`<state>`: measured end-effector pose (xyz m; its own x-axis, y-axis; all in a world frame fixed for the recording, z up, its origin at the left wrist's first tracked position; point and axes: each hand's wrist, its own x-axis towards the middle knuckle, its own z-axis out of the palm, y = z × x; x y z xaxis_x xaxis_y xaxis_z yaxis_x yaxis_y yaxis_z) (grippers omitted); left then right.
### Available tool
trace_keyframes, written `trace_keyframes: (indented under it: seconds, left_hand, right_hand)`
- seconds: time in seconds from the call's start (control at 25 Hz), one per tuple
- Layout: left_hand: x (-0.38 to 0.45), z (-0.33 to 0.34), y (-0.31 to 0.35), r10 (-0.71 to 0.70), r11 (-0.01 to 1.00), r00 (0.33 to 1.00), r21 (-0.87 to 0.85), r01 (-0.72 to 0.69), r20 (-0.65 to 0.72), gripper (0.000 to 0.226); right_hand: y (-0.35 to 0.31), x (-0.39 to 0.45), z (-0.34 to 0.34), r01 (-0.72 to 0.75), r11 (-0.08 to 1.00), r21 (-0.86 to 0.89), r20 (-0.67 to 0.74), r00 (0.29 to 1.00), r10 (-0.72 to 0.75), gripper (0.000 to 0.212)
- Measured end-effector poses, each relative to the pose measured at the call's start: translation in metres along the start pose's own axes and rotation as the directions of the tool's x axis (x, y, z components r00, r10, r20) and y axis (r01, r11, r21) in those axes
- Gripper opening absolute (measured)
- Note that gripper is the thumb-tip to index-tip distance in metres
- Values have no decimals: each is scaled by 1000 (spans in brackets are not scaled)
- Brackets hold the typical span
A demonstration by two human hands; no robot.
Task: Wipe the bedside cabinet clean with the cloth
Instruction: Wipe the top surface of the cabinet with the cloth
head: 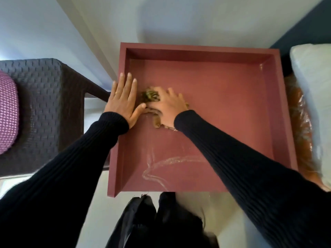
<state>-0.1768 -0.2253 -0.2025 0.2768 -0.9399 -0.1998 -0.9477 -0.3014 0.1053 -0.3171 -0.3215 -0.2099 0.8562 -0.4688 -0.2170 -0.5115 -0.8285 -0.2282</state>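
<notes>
The bedside cabinet (223, 97) is dark red, with a raised rim on three sides around a flat top. A crumpled olive-brown cloth (149, 96) lies on the left part of the top. My right hand (166, 106) presses down on the cloth with fingers spread, and cloth shows in front of and behind the palm. My left hand (123, 99) lies flat with fingers apart on the left rim, its thumb touching the cloth's edge. Pale smear marks (161, 163) streak the near part of the top.
A dark woven armchair (46, 97) with a purple cushion (7, 113) stands to the left. A bed with a white pillow (311, 90) and plastic-wrapped orange edge (297, 122) is on the right. White walls meet behind the cabinet. My dark trousers (157, 222) are below.
</notes>
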Motion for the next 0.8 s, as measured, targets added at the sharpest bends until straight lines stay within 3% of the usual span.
trace_keyframes:
  seconds: [0.12, 0.24, 0.36, 0.48, 0.6, 0.72, 0.8]
  left_hand:
    - [-39, 4, -1, 67, 993, 994, 87, -74, 83, 96]
    - [-60, 5, 8, -19, 996, 993, 86, 9, 119, 93]
    - [-82, 15, 28, -95, 990, 992, 117, 85, 86, 81]
    - [-91, 22, 33, -114, 980, 993, 168, 105, 41, 85]
    - [-86, 25, 29, -130, 987, 991, 92, 133, -36, 80]
    - [-84, 26, 31, -115, 991, 991, 53, 119, -73, 76]
    - [-83, 27, 29, -120, 991, 989, 44, 124, -90, 75]
  right_hand:
    - [52, -45, -4, -340, 940, 27, -23, 940, 341, 52]
    - [79, -87, -7, -598, 802, -21, -30, 802, 597, 56]
    - [94, -116, -10, -756, 654, 25, -29, 653, 757, 59]
    - [108, -155, 3, -844, 536, 16, -36, 535, 844, 61]
    - [111, -176, 19, -856, 517, 22, -142, 510, 849, 60]
    - [100, -165, 25, -896, 434, 91, -154, 418, 895, 60]
    - [76, -143, 32, -872, 472, 131, -224, 438, 871, 52]
